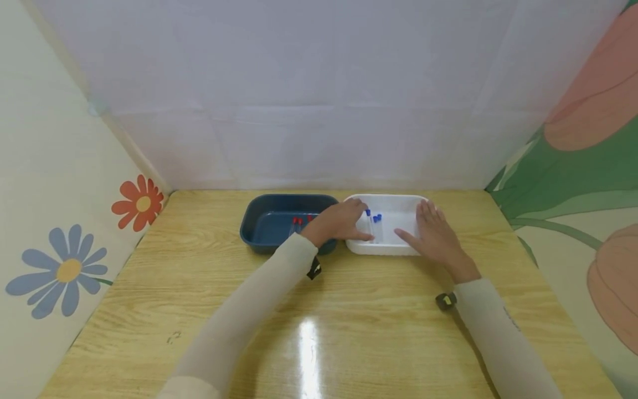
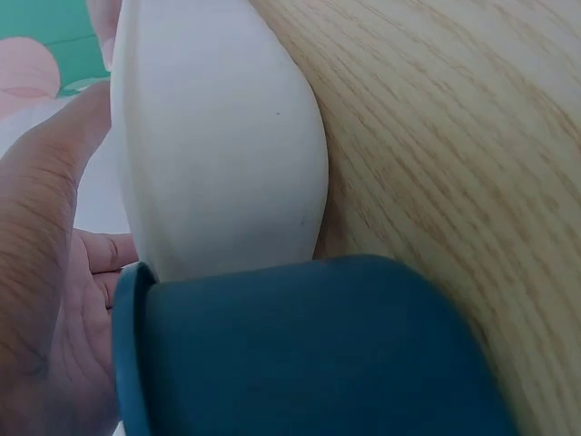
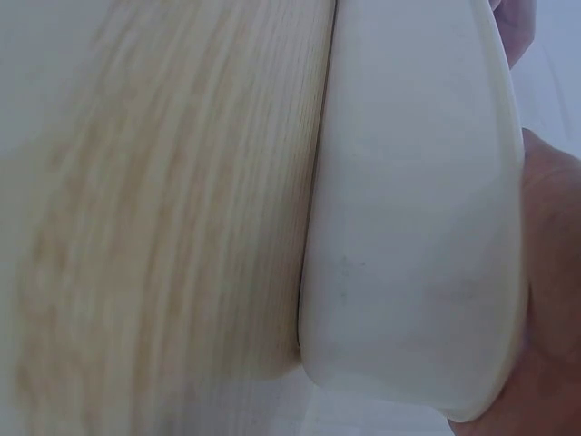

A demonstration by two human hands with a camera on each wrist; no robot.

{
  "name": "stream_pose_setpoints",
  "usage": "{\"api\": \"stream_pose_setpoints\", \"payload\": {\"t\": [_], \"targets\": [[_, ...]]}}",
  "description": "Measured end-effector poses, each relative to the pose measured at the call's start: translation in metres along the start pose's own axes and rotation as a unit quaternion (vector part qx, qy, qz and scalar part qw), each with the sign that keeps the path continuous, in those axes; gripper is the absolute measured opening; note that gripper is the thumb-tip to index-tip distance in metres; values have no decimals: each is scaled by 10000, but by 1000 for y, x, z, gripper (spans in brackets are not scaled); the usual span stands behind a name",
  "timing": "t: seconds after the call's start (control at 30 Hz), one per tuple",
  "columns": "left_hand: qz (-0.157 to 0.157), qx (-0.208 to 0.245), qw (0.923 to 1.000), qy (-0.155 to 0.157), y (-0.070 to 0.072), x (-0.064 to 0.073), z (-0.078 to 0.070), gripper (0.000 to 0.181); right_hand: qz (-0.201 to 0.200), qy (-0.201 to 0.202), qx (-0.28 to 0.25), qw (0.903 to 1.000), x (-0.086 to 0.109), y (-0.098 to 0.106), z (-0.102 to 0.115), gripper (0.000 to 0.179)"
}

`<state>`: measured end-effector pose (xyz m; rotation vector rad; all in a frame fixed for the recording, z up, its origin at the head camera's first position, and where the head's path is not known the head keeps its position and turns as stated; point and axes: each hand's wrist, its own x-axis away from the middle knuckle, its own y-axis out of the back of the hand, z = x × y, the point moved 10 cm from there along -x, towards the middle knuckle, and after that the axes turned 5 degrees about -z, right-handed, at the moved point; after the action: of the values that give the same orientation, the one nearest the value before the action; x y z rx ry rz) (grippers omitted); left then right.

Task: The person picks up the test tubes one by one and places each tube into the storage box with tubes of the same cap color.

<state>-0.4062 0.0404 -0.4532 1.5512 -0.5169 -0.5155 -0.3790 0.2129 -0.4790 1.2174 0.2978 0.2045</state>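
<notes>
In the head view a white tray (image 1: 394,250) stands between both hands. Clear tubes with blue caps (image 1: 377,218) lie in its left part. My left hand (image 1: 339,220) reaches over the right end of a dark blue tray (image 1: 256,247) to the white tray's left end. Its thumb and fingers are spread beside the blue-capped tubes; in the left wrist view part of the hand (image 2: 36,236) shows behind the rims. My right hand (image 1: 438,235) rests at the white tray's right rim, fingers extended, thumb over the inside. Red-capped tubes (image 1: 297,220) lie in the dark blue tray, partly hidden by the left arm.
Both trays stand side by side near the back edge of a wooden table (image 1: 379,327), before a white cloth (image 1: 319,111). Painted flowers cover the side panels. A dark strap piece (image 1: 314,270) shows under the left wrist and a dark wrist device (image 1: 446,301) by the right.
</notes>
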Motion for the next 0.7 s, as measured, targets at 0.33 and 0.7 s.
{"api": "stream_pose_setpoints", "payload": {"t": [0.33,0.7], "targets": [[137,-373,9991,-114,-8,-6,-6,92,9,23,18,10000,-1,-4,-3,106],[143,-749,9970,-142,-11,-11,-9,86,-53,88,63,9999,-3,-3,-3,105]]}}
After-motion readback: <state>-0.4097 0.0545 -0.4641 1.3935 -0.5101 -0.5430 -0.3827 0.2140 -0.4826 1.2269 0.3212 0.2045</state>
